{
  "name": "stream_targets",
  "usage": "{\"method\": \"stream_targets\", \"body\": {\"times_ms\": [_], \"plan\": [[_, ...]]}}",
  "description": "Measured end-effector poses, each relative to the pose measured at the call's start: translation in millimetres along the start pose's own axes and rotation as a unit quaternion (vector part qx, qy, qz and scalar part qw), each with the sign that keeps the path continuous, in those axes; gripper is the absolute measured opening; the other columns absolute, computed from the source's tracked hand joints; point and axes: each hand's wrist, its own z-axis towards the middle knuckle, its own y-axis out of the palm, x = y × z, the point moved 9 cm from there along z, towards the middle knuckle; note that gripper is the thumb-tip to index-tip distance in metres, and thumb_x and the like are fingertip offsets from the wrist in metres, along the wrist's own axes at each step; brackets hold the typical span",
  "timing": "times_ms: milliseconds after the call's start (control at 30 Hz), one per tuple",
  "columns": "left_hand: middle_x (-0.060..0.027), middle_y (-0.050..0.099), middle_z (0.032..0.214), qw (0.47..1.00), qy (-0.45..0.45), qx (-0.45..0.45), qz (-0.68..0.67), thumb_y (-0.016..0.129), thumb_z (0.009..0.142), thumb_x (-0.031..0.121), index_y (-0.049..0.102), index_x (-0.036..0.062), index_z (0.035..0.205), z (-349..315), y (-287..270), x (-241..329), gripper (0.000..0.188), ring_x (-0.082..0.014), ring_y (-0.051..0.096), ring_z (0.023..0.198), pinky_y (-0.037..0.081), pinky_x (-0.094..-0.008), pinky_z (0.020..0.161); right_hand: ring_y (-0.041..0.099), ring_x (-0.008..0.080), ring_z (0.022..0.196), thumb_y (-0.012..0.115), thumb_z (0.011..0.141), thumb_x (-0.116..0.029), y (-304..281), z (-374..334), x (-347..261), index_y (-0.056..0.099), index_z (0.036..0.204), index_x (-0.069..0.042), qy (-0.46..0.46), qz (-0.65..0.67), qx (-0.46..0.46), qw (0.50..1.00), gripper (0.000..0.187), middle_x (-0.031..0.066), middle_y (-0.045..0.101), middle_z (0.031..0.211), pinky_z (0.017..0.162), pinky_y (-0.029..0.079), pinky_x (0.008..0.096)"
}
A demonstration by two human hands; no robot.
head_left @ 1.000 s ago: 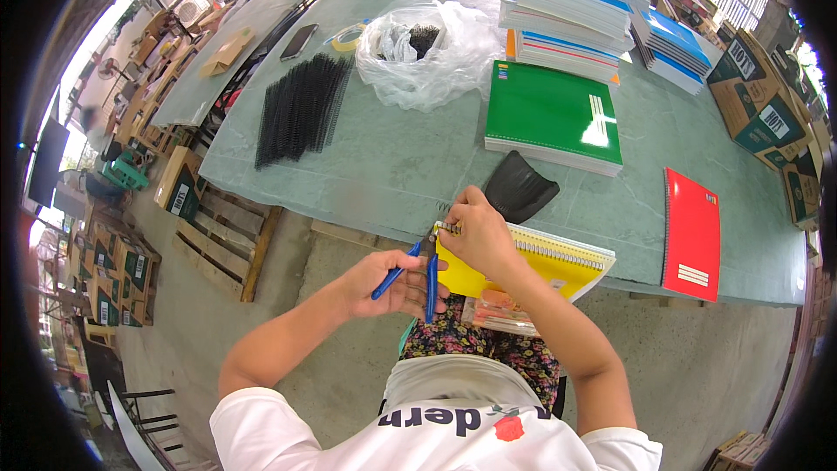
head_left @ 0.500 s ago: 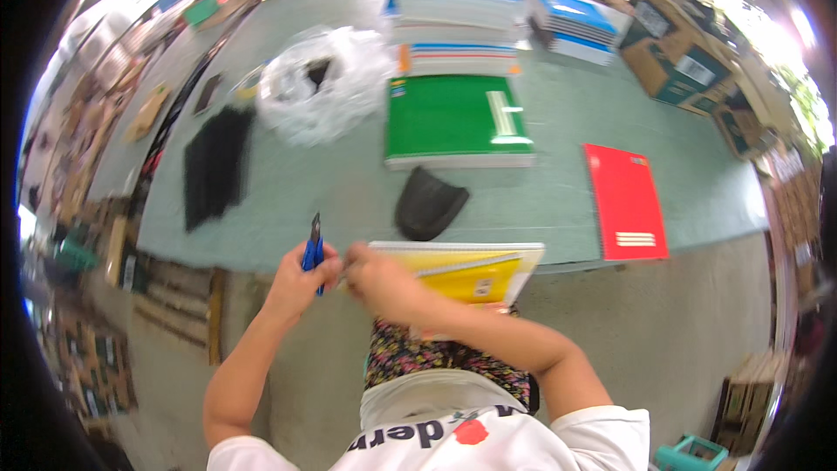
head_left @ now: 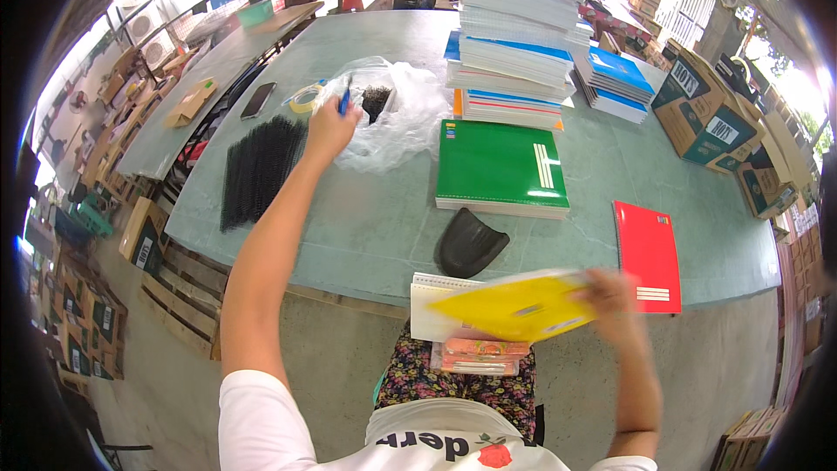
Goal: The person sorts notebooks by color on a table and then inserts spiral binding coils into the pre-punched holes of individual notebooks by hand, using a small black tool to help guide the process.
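Note:
My left hand reaches out over the table, closed round blue-handled cutting pliers beside a clear plastic bag. The bag's opening shows dark bits inside. At the front edge my right hand, blurred, grips the right end of a yellow notebook. That notebook is tilted in the air above a white page block resting at my lap, with orange packs beneath it. A black curved, scoop-like piece lies just beyond.
Left on the table are black spiral coils, a phone and a tape roll. A green notebook stack stands before a tall paper pile. A red notebook, blue books and cartons are at right.
My left hand has carried the pliers forward to the plastic bag. My right hand has moved right and now lifts the yellow notebook off the page block. The whole view has shifted.

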Motion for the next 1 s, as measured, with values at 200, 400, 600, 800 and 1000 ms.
{"method": "stream_targets", "body": {"times_ms": [200, 400, 600, 800, 1000], "plan": [[-0.0174, 0.058, 0.07, 0.99, 0.059, -0.114, 0.067, 0.07, 0.068, 0.027, 0.059, 0.001, 0.083, -112, 46, -38, 0.032, -0.0354, 0.057, 0.069, 0.045, -0.0403, 0.064, 0.051, 0.0257, 0.108, 0.065, 0.079, -0.015, -182, -35, -97, 0.061, 0.082, -0.004, -0.167, -0.169, 0.08, 0.968, 0.012, 0.011, 0.06, 0.096, 0.094, 0.038, 0.0362], [-0.0191, 0.052, 0.108, 0.96, 0.131, -0.145, 0.201, 0.064, 0.076, 0.039, 0.058, 0.0024, 0.107, -157, 61, -44, 0.048, -0.0371, 0.047, 0.102, 0.039, -0.0432, 0.086, 0.043, 0.0251, 0.118, 0.061, 0.081, -0.032, -288, -98, 122, 0.048, 0.126, -0.006, 0.242, -0.213, 0.318, 0.891, 0.053, 0.0119, 0.045, 0.128, 0.098, 0.032, 0.0373], [-0.0195, 0.051, 0.108, 0.953, 0.072, -0.128, 0.265, 0.055, 0.082, 0.046, 0.054, 0.0037, 0.114, -128, 28, -88, 0.053, -0.0368, 0.047, 0.102, 0.038, -0.0454, 0.088, 0.058, 0.0301, 0.092, 0.062, 0.082, -0.03, -271, -77, 161, 0.058, 0.104, -0.002, 0.295, -0.468, 0.304, 0.775, 0.036, 0.0149, 0.062, 0.096, 0.081, 0.045, 0.0391], [-0.0191, 0.05, 0.107, 0.927, -0.069, -0.062, 0.364, 0.059, 0.082, 0.036, 0.052, 0.0037, 0.116, -128, 16, -142, 0.048, -0.0371, 0.047, 0.102, 0.041, -0.0438, 0.084, 0.06, 0.0294, 0.083, 0.06, 0.083, -0.029, -295, -98, 175, 0.06, 0.097, 0.0, 0.282, -0.373, 0.402, 0.787, 0.032, 0.018, 0.063, 0.087, 0.072, 0.045, 0.0395], [-0.0187, 0.049, 0.101, 0.921, 0.0, 0.038, 0.387, 0.063, 0.079, 0.017, 0.052, 0.0003, 0.109, -120, -19, -140, 0.036, -0.0365, 0.049, 0.097, 0.044, -0.0426, 0.08, 0.059, 0.0355, 0.085, 0.055, 0.086, -0.026, -289, -80, 172, 0.061, 0.095, 0.0, 0.304, -0.356, 0.381, 0.797, 0.028, 0.0179, 0.062, 0.091, 0.072, 0.045, 0.0416]]}}
